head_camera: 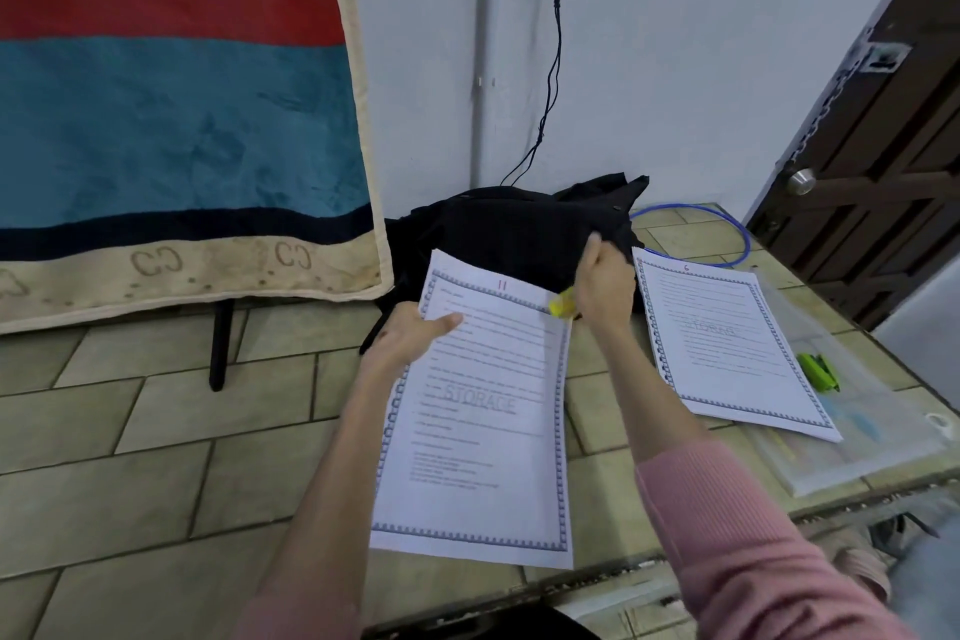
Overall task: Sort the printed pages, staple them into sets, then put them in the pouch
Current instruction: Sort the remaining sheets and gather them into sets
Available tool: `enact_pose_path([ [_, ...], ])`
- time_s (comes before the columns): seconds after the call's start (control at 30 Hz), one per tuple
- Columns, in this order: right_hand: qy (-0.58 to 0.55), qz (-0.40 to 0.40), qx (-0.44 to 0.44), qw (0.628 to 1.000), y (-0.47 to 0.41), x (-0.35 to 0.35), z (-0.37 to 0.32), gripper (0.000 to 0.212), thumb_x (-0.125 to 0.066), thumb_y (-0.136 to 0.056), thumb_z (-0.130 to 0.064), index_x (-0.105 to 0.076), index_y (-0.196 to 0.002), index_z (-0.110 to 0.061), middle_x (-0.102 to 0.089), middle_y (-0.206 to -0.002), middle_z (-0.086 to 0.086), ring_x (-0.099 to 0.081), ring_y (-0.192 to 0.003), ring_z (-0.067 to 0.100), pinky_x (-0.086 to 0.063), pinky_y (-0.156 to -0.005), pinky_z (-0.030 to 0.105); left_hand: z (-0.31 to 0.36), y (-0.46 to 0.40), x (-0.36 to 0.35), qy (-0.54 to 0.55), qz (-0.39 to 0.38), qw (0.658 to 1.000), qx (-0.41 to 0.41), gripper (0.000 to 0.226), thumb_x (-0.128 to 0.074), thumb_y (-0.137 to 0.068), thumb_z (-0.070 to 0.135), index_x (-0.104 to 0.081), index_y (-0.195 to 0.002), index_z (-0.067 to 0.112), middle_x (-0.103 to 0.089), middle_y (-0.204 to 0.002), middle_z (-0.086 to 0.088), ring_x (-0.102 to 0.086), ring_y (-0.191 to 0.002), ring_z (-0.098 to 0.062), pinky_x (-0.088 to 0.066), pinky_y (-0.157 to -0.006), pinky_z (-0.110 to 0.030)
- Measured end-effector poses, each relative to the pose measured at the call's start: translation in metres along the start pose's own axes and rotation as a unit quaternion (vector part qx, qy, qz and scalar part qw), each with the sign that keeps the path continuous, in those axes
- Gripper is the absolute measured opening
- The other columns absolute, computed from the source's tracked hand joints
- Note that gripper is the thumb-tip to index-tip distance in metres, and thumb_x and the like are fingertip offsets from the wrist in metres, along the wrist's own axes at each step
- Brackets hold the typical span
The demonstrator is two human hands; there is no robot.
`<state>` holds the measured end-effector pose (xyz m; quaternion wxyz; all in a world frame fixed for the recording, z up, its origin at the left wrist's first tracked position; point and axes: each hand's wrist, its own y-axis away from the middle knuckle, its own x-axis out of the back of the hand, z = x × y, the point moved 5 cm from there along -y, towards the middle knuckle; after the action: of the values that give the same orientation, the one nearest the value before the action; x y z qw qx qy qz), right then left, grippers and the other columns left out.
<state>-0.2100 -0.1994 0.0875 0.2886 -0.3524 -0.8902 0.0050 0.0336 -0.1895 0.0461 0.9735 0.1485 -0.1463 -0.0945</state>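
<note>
Set: left hand pinches its top-left corner, held above the surface; long axis runs near edge to far, heading far.
Right hand: fingers gripping yellow stapler at top-right corner.
Stack: right side, by pouch.
Risk: sheets slipping askew, staple missing one.

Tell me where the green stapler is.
Head view, right side: the green stapler lies on the clear pouch, just right of the page stack marked 6.

Matt paper pages, plush blanket, clear plastic pouch
</note>
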Motion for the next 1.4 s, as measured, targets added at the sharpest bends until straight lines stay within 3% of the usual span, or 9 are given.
enact_pose_path([
  [0.17, -0.029, 0.023, 0.015, 0.999, 0.045, -0.007, 0.067, 0.038, -0.031, -0.102, -0.03, -0.044, -0.075, -0.005, -0.044, -0.062, 0.002, -0.042, -0.063, 0.026, -0.029, -0.059, 0.032, -0.014, -0.002, 0.012, -0.022, 0.015, 0.999, 0.034, 0.045, -0.067, -0.084, 0.032, -0.059, -0.119, 0.004, -0.065, -0.117, -0.01, -0.061, -0.107, -0.029, -0.05, -0.09, -0.038],
  [0.47, 0.118, -0.085, -0.028, 0.989, 0.053, -0.024, 0.109, 0.031, -0.036, -0.091, 0.002, -0.054, -0.115, -0.004, -0.05, -0.118, 0.016, -0.047, -0.11, 0.034, -0.036, -0.093, 0.041, -0.014, 0.006, 0.031, 0.026, 0.027, 0.999, 0.031, 0.034, -0.062, -0.089, 0.023, -0.061, -0.117, 0.005, -0.066, -0.114, -0.013, -0.064, -0.102, -0.03, -0.051, -0.081, -0.034],
  [0.6, 0.097, -0.059, 0.048, 0.992, 0.068, -0.019, 0.093, 0.031, -0.037, -0.098, -0.018, -0.057, -0.116, -0.004, -0.055, -0.117, 0.012, -0.047, -0.113, 0.029, -0.033, -0.097, 0.039, 0.0, 0.009, 0.04, 0.042, 0.034, 0.999, 0.002, 0.021, -0.062, -0.089, 0.019, -0.063, -0.106, 0.007, -0.067, -0.104, -0.011, -0.065, -0.082, -0.021, -0.051, -0.064, -0.028],
  [0.77, -0.084, -0.147, 0.073, 0.983, 0.084, -0.021, 0.063, 0.056, -0.034, -0.09, -0.056, -0.056, -0.121, -0.015, -0.058, -0.112, -0.005, -0.051, -0.112, 0.016, -0.043, -0.097, 0.034, 0.02, 0.011, 0.045, 0.077, 0.002, 0.997, -0.014, 0.009, -0.062, -0.088, 0.022, -0.064, -0.095, 0.016, -0.069, -0.095, -0.005, -0.067, -0.089, -0.022, -0.054, -0.08, -0.039],
  [0.93, -0.179, -0.283, 0.024, 0.942, 0.086, -0.02, 0.052, 0.029, -0.053, -0.093, -0.042, -0.065, -0.081, -0.018, -0.07, -0.076, -0.009, -0.062, -0.071, 0.004, -0.048, -0.065, 0.02, 0.025, 0.003, 0.048, 0.184, 0.013, 0.983, -0.006, 0.014, -0.063, -0.087, 0.019, -0.065, -0.1, 0.013, -0.067, -0.112, -0.013, -0.064, -0.102, -0.032, -0.048, -0.094, -0.051],
  [1.0, -0.187, -0.303, 0.005, 0.934, 0.086, -0.017, 0.053, 0.026, -0.052, -0.095, -0.032, -0.068, -0.096, -0.012, -0.072, -0.09, -0.004, -0.066, -0.08, 0.004, -0.051, -0.07, 0.02, 0.026, -0.002, 0.047, 0.222, 0.03, 0.974, -0.009, 0.013, -0.064, -0.087, 0.019, -0.065, -0.099, 0.013, -0.066, -0.113, -0.013, -0.064, -0.103, -0.031, -0.047, -0.096, -0.051],
  [1.17, -0.186, -0.227, -0.019, 0.956, 0.07, 0.019, 0.059, 0.016, -0.046, -0.098, -0.017, -0.062, -0.102, -0.016, -0.063, -0.082, -0.017, -0.059, -0.067, -0.012, -0.044, -0.062, 0.011, 0.026, 0.002, 0.0, 0.151, -0.082, 0.985, -0.014, 0.038, -0.064, -0.084, 0.023, -0.059, -0.121, 0.013, -0.065, -0.116, -0.005, -0.063, -0.103, -0.022, -0.052, -0.085, -0.04],
  [1.33, -0.156, -0.117, -0.074, 0.978, 0.042, 0.077, 0.089, 0.026, -0.048, -0.096, -0.013, -0.046, -0.07, -0.014, -0.047, -0.063, -0.004, -0.045, -0.053, 0.004, -0.034, -0.054, 0.023, 0.026, 0.003, -0.079, 0.077, -0.113, 0.99, -0.02, 0.036, -0.055, -0.091, 0.003, -0.052, -0.127, -0.001, -0.059, -0.119, -0.009, -0.059, -0.096, -0.021, -0.048, -0.083, -0.031],
  [1.4, -0.103, -0.094, -0.077, 0.987, 0.03, 0.099, 0.103, 0.016, -0.05, -0.095, -0.019, -0.055, -0.089, -0.006, -0.056, -0.082, 0.005, -0.053, -0.074, 0.016, -0.034, -0.063, 0.029, 0.035, 0.001, -0.113, 0.053, -0.109, 0.992, -0.045, 0.035, -0.056, -0.09, 0.001, -0.054, -0.125, 0.0, -0.058, -0.118, -0.006, -0.058, -0.101, -0.02, -0.047, -0.085, -0.029],
])
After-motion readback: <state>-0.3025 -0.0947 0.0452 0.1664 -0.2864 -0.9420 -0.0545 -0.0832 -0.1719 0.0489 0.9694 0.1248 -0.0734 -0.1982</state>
